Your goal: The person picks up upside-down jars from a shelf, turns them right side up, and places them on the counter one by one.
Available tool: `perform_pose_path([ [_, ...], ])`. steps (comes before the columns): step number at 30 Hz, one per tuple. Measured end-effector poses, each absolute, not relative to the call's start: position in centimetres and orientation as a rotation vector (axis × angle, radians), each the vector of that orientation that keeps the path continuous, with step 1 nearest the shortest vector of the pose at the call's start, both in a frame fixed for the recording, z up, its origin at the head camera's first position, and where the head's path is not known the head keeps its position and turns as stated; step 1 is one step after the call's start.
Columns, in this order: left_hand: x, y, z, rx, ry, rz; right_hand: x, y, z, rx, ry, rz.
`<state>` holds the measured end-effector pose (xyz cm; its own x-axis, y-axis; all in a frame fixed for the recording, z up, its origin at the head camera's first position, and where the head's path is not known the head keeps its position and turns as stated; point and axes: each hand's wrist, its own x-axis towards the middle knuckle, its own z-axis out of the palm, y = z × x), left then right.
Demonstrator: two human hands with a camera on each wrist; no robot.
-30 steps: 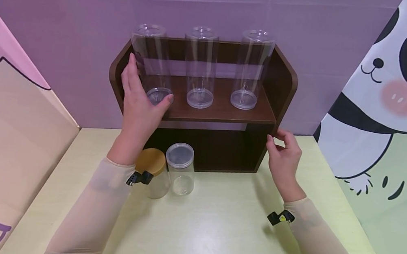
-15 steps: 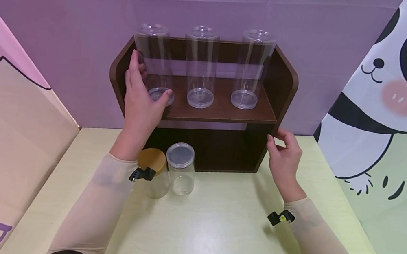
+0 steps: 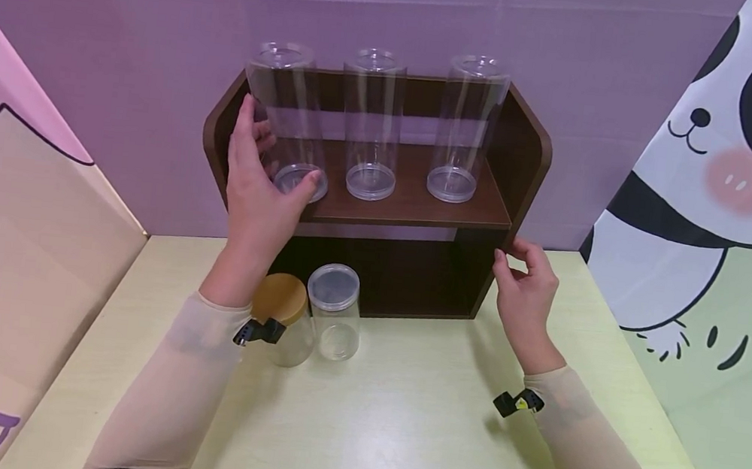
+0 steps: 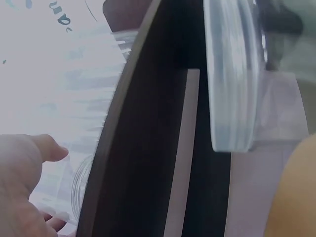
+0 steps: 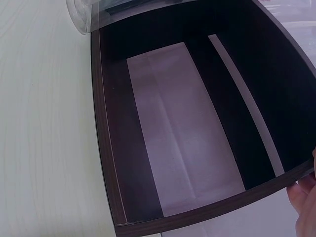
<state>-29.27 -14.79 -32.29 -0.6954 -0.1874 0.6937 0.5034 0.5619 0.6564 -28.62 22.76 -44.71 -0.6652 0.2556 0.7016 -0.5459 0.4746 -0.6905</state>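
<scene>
A brown two-tier shelf (image 3: 405,211) stands against the wall, with tall clear jars on its upper board. My left hand (image 3: 259,193) holds the leftmost clear jar (image 3: 289,105) low down, the thumb in front of its base and the fingers around its left side. That jar leans a little to the left at the top. In the left wrist view the thumb (image 4: 52,148) lies across the jar near its ringed base (image 4: 81,190). My right hand (image 3: 526,298) pinches the front edge of the shelf's right side panel, as the right wrist view also shows at the fingers (image 5: 303,195).
Two more clear jars, a middle one (image 3: 371,124) and a right one (image 3: 466,130), stand upright on the upper board. On the table (image 3: 399,418), before the lower tier, stand a jar with a tan lid (image 3: 281,297) and a jar with a clear lid (image 3: 333,287).
The leftmost jar has shifted slightly right, its base also coming a touch forward. My left hand has moved a little with it. The right hand and the other jars have stayed put.
</scene>
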Motion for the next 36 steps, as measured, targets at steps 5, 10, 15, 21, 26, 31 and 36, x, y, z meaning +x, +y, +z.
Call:
perform_pose_path([
  [5, -28.0, -15.0, -32.3, -0.320, -2.013, -1.289, -28.6, 22.8, -44.7, 0.240, -1.928, 1.272],
  [10, -26.8, -15.4, -32.1, -0.426, -1.976, -1.444, -28.6, 22.8, -44.7, 0.241, -1.937, 1.276],
  [15, -25.6, -15.4, -32.1, -0.516, -1.947, -1.565, -28.6, 22.8, -44.7, 0.239, -1.940, 1.280],
  [21, -24.1, -15.2, -32.3, -0.587, -1.964, -1.619, -28.7, 22.8, -44.8, 0.246, -1.923, 1.302],
  [26, -23.1, -15.0, -32.7, -0.638, -1.968, -1.658, -28.6, 22.8, -44.7, 0.246, -1.922, 1.300],
  [31, -22.2, -14.7, -33.3, -0.651, -2.002, -1.688, -28.7, 22.8, -44.8, 0.242, -1.936, 1.293],
  [36, -21.4, -14.2, -34.0, -0.692, -2.027, -1.719, -28.7, 22.8, -44.8, 0.241, -1.938, 1.287],
])
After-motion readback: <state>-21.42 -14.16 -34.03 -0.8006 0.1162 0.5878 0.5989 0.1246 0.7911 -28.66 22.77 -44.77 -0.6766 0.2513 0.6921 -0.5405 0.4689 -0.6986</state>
